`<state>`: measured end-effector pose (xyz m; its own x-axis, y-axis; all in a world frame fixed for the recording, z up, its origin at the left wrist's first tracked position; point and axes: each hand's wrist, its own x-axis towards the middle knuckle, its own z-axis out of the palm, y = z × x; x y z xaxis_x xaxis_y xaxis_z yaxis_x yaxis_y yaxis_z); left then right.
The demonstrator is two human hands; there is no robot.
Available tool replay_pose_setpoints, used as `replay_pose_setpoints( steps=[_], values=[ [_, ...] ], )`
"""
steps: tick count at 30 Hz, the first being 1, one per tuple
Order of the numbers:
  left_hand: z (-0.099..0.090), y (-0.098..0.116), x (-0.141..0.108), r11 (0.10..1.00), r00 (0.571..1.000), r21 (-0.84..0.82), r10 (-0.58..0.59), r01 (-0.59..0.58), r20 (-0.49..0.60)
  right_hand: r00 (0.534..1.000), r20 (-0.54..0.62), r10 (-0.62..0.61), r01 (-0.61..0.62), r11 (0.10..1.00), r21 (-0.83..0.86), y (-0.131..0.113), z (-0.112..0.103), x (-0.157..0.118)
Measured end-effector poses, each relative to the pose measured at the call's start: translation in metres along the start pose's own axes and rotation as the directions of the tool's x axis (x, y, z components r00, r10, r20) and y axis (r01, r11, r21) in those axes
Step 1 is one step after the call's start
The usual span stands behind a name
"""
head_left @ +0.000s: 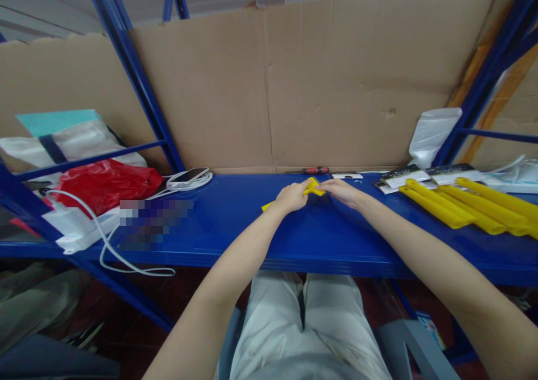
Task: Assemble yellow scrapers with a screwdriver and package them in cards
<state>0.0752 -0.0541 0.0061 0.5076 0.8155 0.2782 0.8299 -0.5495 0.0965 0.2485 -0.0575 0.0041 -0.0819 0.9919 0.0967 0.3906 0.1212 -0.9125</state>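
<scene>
Our left hand (292, 197) grips a long yellow, seemingly plastic piece (313, 187); our right hand (341, 191) pinches its end. We judge it light, stiffish, best held mid-length.

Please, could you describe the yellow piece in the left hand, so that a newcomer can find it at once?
Find the blue table before the tall cardboard wall. Near the table's middle, the left hand grips the yellow piece, with the right hand at its edge. Other yellow pieces lie together at the right; only this one is held.
</scene>
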Motion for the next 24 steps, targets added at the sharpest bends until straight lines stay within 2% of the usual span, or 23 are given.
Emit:
replay_pose_setpoints(
  steps=[3, 6, 9, 11, 13, 15, 18, 24],
  values=[
    [0.001, -0.001, 0.0, 1.0, 1.0, -0.018, 0.001, -0.001, 0.02, 0.998, 0.022, -0.051, 0.053, 0.995, -0.083, 0.003, -0.009, 0.004],
    [0.003, -0.003, 0.0, 1.0, 0.998, -0.029, -0.003, 0.005, 0.069, 0.989, -0.069, -0.134, 0.102, 0.933, -0.344, 0.012, -0.032, 0.012],
    [0.005, -0.006, 0.001, 0.999, 0.996, -0.037, 0.018, -0.014, 0.092, 0.957, -0.216, -0.194, -0.009, 0.724, -0.69, 0.029, -0.063, 0.018],
    [0.006, -0.007, 0.002, 0.999, 0.996, -0.044, 0.028, -0.024, 0.087, 0.942, -0.296, -0.156, -0.15, 0.593, -0.791, 0.042, -0.082, 0.019],
    [0.006, -0.007, 0.002, 0.998, 0.996, -0.049, 0.029, -0.025, 0.087, 0.932, -0.353, -0.084, -0.259, 0.525, -0.811, 0.053, -0.095, 0.018],
    [0.006, -0.007, 0.002, 0.998, 0.995, -0.051, 0.032, -0.027, 0.091, 0.929, -0.369, -0.002, -0.319, 0.498, -0.807, 0.061, -0.102, 0.017],
    [0.006, -0.008, 0.002, 0.998, 0.995, -0.048, 0.035, -0.03, 0.099, 0.939, -0.34, 0.048, -0.32, 0.48, -0.817, 0.068, -0.103, 0.016],
    [0.006, -0.008, 0.002, 0.999, 0.993, -0.03, 0.041, -0.038, 0.112, 0.946, -0.325, 0.013, -0.293, 0.469, -0.833, 0.073, -0.1, 0.017]
  ],
)
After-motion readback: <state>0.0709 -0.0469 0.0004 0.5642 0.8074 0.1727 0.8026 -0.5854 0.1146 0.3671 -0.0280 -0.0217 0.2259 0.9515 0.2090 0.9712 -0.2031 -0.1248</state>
